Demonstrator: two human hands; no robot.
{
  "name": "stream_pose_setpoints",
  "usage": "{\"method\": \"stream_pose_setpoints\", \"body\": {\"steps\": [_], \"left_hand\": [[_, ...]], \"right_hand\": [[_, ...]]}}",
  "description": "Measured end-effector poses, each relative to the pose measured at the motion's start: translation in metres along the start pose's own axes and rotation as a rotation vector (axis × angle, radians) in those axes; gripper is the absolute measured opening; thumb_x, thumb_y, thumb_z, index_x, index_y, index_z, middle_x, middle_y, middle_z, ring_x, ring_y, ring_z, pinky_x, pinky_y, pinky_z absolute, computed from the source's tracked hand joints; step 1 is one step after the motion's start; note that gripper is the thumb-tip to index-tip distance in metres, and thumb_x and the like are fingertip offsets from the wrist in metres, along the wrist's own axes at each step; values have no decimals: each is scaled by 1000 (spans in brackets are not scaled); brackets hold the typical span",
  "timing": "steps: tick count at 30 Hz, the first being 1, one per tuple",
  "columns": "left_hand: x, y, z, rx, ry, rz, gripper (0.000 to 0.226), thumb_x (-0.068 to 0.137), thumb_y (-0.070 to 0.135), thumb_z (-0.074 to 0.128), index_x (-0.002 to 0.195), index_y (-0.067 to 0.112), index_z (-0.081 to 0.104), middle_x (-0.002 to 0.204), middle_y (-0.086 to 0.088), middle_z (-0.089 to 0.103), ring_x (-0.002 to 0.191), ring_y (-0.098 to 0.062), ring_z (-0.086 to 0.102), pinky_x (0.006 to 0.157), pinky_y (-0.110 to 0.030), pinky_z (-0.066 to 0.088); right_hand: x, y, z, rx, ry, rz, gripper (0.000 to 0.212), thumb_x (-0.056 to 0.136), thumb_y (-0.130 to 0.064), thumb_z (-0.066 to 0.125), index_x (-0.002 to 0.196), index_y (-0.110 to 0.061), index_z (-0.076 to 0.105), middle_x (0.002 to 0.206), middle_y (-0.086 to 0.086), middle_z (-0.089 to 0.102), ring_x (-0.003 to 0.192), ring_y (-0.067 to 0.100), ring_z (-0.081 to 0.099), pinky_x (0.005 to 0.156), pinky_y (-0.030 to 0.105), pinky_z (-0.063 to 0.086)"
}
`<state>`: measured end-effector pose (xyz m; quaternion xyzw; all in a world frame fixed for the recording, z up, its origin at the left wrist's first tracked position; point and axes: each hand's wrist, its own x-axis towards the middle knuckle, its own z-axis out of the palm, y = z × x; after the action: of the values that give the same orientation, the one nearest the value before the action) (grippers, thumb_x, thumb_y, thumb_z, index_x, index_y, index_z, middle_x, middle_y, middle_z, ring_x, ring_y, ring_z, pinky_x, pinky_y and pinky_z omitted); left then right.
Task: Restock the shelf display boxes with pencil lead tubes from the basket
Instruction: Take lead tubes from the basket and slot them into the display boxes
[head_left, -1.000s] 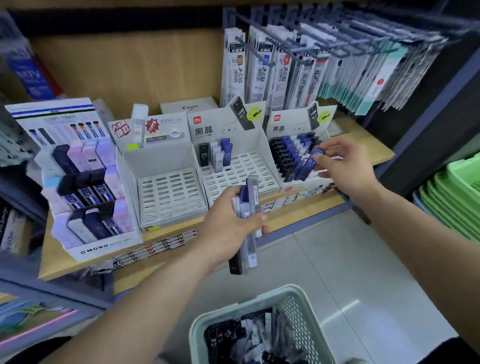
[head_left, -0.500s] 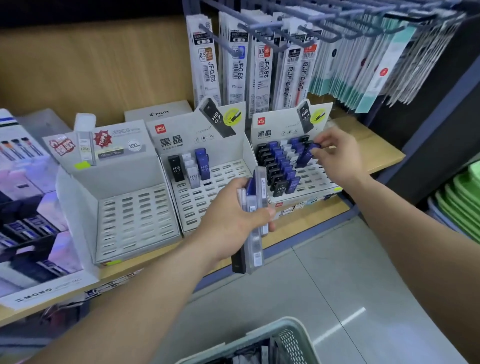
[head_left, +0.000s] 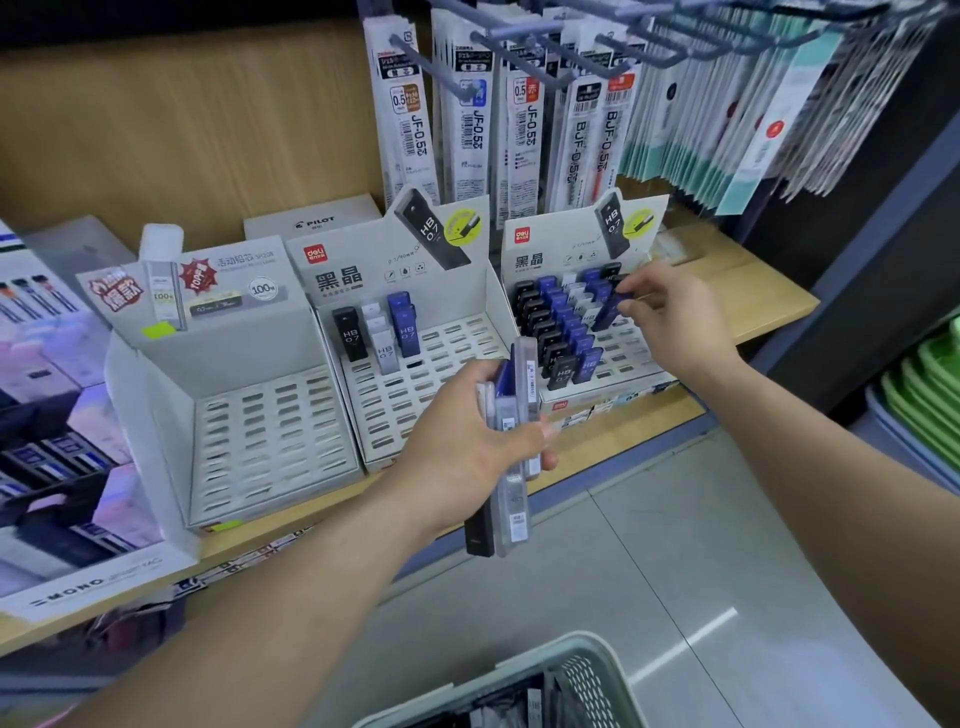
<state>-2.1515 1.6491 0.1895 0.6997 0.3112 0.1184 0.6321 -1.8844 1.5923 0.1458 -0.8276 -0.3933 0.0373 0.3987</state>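
Note:
Three white slotted display boxes stand on the wooden shelf. The left box (head_left: 270, 447) has no tubes, the middle box (head_left: 415, 395) holds a few black, clear and blue ones, and the right box (head_left: 618, 358) has rows of black and blue tubes. My right hand (head_left: 670, 322) pinches a blue pencil lead tube (head_left: 610, 310) over the back rows of the right box. My left hand (head_left: 467, 431) grips a bundle of lead tubes (head_left: 511, 467), clear, blue and black, in front of the shelf edge. The grey-green basket (head_left: 587, 670) with more tubes sits at the bottom of the view.
Pen refill packs (head_left: 519, 119) hang on hooks above the boxes. A MONO display (head_left: 62, 467) with lead cases stands at the left. Green trays (head_left: 924, 395) are stacked at the right. Grey floor tiles lie below the shelf edge.
The view has moved closer and rightwards along the shelf. My right hand has carried the blue tube from the box's front right to its back rows. My left hand keeps its bundle.

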Motion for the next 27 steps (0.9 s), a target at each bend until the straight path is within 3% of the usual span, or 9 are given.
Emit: {"method": "stream_pose_setpoints", "body": {"steps": [5, 9, 12, 14, 16, 20, 24, 27], "left_hand": [[2, -3, -2, 7, 3, 7, 36, 91, 14, 72, 119, 25, 53, 89, -2, 77, 86, -16, 75, 88, -33, 53], [1, -5, -7, -50, 11, -10, 38, 90, 12, 73, 120, 24, 54, 95, -1, 76, 84, -19, 76, 83, -32, 57], [-2, -4, -11, -98, 10, -17, 36, 89, 8, 74, 118, 20, 56, 100, -4, 75, 81, -21, 76, 70, -20, 57], [-8, -1, -10, -117, 5, -11, 34, 88, 5, 74, 114, 18, 57, 97, -6, 75, 81, -25, 76, 73, -25, 60], [-17, 2, -7, -111, -12, -6, 34, 87, 3, 74, 113, 17, 57, 96, -9, 75, 80, -27, 76, 77, -32, 61], [-46, 9, 0, -135, -101, -21, 39, 87, -1, 73, 119, 16, 57, 103, -13, 74, 81, -31, 76, 83, -44, 61], [-81, 13, 3, -163, -159, -13, 41, 89, -3, 70, 123, 13, 55, 108, -14, 72, 78, -28, 75, 72, -34, 62], [-99, 13, 4, -176, -185, 10, 43, 89, -2, 70, 125, 15, 56, 108, -10, 73, 83, -32, 76, 73, -38, 62]], "right_hand": [[-2, 0, 9, -101, -11, -54, 15, 98, -14, 61, 108, -20, 70, 104, -3, 68, 82, 10, 59, 76, 27, 46], [-4, -13, -1, -205, 40, -87, 17, 94, -21, 67, 111, -22, 71, 108, -8, 54, 85, 14, 59, 80, 35, 52], [-16, -52, -14, 39, 8, -5, 20, 94, -22, 66, 114, -21, 68, 100, -2, 64, 79, 18, 64, 76, 34, 55], [-37, -86, -23, 341, -173, 98, 16, 97, -21, 63, 112, -17, 67, 95, 9, 71, 75, 19, 68, 72, 35, 57], [-65, -111, -31, 490, -334, 162, 15, 98, -23, 62, 111, -17, 66, 94, 11, 73, 71, 17, 69, 68, 32, 58], [-124, -132, -36, 468, -406, 187, 21, 90, -27, 73, 108, -18, 67, 81, 9, 69, 67, 15, 68, 67, 33, 57], [-162, -140, -41, 531, -370, 206, 19, 86, -19, 78, 101, -13, 68, 75, 8, 66, 65, 18, 66, 67, 40, 61], [-184, -150, -45, 572, -302, 227, 16, 89, -14, 73, 104, -11, 68, 83, 16, 59, 64, 19, 62, 59, 29, 56]]}}
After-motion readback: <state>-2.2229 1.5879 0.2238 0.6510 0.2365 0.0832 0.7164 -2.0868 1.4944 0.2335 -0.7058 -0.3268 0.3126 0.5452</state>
